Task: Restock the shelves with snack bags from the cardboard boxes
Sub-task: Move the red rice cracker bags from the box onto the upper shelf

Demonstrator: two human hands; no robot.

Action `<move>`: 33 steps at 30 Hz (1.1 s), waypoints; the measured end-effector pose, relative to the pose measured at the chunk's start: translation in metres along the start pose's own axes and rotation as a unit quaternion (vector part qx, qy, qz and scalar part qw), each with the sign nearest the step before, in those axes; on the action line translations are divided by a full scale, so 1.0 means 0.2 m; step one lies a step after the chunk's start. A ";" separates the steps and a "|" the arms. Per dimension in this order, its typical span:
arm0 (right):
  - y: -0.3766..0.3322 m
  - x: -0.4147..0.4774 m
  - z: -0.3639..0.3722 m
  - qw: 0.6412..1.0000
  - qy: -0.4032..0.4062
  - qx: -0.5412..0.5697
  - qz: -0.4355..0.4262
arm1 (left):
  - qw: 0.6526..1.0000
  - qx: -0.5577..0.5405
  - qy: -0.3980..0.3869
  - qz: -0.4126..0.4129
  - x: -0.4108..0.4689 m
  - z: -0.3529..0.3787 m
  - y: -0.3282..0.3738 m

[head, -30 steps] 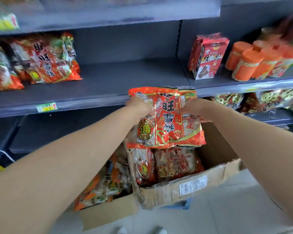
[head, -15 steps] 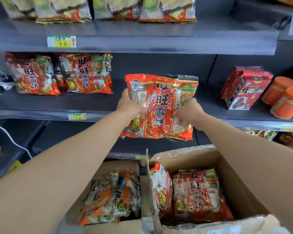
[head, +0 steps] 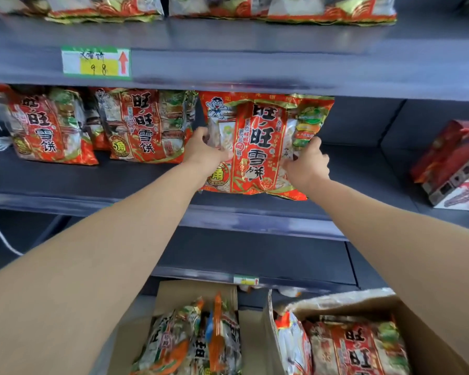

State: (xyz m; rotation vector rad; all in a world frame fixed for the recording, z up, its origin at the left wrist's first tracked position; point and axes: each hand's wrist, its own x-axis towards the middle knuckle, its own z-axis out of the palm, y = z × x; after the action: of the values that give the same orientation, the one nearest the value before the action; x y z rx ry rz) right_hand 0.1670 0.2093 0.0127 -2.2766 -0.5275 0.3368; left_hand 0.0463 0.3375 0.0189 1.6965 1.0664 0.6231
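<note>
The left hand (head: 205, 148) grips the left side of a big red snack bag (head: 263, 143), fingers curled onto its front, & the right hand (head: 306, 163) pinches the bag's right edge w/ thumb & fingers closed on it. Both bare arms reach up from the bottom of the view. The bag is shiny, crinkly plastic, flat & wide, red w/ gold trim, black letters & a little cartoon kid at the top left. It stands upright w/ its bottom edge low over the middle shelf (head: 363, 169); can't tell if it rests there or hangs just above. That shelf is a smooth, dark grey board w/ a long straight front lip. Just left of the held bag stand two more red bags of the same kind (head: 144, 125) (head: 44, 125), puffy & a bit wrinkled, leaning back. At the far right of the same shelf sits a red box (head: 452, 163), hard & square-cornered. The upper shelf (head: 255, 63) has a white, green & yellow price tag (head: 96, 62) w/ a red arrow, & more shiny bags (head: 282, 9) on top. Down low are two brown cardboard boxes, rough & bent at the flaps: the left box (head: 198, 290) holds pale & orange bags (head: 195, 336), the right box (head: 428, 336) holds more red bags (head: 355, 347) packed upright.
</note>
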 end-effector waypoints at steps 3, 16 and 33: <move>-0.02 0.09 0.09 1.000 0.018 0.008 -0.015 | 1.000 0.003 0.002 0.010 0.13 0.00 -0.03; -0.07 0.46 0.34 0.994 0.082 0.042 -0.057 | 1.000 -0.007 -0.004 0.013 0.61 0.07 -0.15; -0.13 0.66 0.46 0.997 0.064 -0.006 -0.047 | 0.999 0.036 -0.005 0.034 0.89 0.11 -0.17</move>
State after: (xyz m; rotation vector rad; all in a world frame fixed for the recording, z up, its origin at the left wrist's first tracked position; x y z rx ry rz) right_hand 0.2405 0.3439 -0.0406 -2.2580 -0.5676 0.1401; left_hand 0.1367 0.4873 -0.0336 1.8032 1.0392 0.6262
